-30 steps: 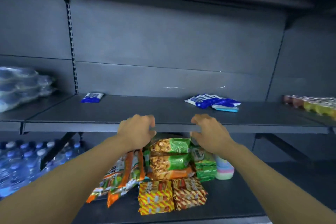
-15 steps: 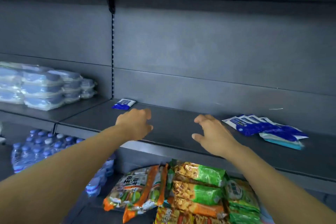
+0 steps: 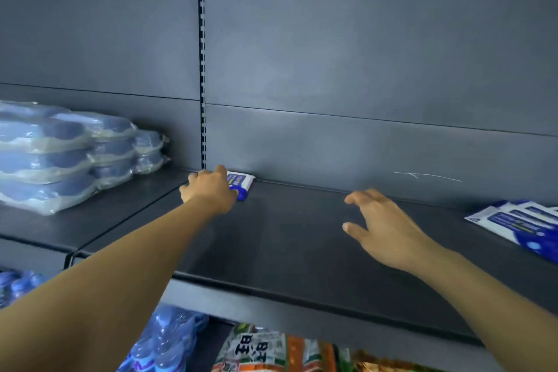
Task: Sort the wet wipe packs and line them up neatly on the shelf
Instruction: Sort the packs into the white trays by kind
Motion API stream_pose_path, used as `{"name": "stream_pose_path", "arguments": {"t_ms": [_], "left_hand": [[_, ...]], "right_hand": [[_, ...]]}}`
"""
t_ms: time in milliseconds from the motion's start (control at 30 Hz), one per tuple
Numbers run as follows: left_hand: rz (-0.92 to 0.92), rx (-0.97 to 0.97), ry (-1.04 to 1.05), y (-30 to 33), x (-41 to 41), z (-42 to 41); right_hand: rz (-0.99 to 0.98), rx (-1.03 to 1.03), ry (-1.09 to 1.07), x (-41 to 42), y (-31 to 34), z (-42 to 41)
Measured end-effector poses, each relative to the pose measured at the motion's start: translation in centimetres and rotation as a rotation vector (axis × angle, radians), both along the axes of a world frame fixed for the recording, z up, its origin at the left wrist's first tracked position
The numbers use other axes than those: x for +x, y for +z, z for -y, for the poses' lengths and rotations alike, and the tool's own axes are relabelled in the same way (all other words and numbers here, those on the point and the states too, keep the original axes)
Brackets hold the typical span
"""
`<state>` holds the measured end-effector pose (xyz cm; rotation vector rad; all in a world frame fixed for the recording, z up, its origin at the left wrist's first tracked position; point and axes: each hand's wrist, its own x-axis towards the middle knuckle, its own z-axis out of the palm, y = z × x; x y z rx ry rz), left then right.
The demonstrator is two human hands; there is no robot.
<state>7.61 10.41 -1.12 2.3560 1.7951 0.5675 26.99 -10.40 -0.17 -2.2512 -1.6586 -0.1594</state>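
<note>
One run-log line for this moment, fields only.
left hand: on single wipe pack at shelf back-left, grip unclear | right hand: open, empty, over shelf | wipe pile: far right, unsorted

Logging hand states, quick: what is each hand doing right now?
Left hand: on the small blue-and-white wet wipe pack; grip cannot be told.
Right hand: open, holding nothing, over the dark shelf.

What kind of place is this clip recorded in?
Most likely a shop aisle: dark metal shelving on a slotted upright, stacked wrapped packs on the left, snack bags and bottled water below. The left hand reaches a wet wipe pack.
</note>
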Motion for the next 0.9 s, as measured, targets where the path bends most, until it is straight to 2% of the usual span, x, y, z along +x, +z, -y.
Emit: {"name": "stream_pose_path", "arguments": {"t_ms": [100, 333, 467, 700, 833, 900], "left_hand": [[0.045, -0.045, 0.030, -1.1, 1.2, -3.2], [0.003, -0.094, 0.057, -2.2, 4.2, -7.1], [0.120, -0.130, 0.084, -1.4, 4.4, -7.3], [0.373, -0.096, -0.139, 0.6, 5.8, -4.0], [0.488, -0.145, -0.464, 2.9, 7.6, 1.2], [0.488, -0.169, -0.631, 4.2, 8.4, 4.3]], "right_hand": [[0.017, -0.014, -0.004, 0.2, -0.7, -1.8], [0.046, -0.045, -0.016, 0.8, -1.5, -3.3], [0.039, -0.051, -0.030, 0.9, -1.8, -3.7], [0.024, -0.022, -0.049, 0.8, -0.6, -2.6], [0.029, 0.033, -0.059, 1.4, 1.3, -0.3], [0.013, 0.062, -0.072, 2.1, 2.4, 1.4]]}}
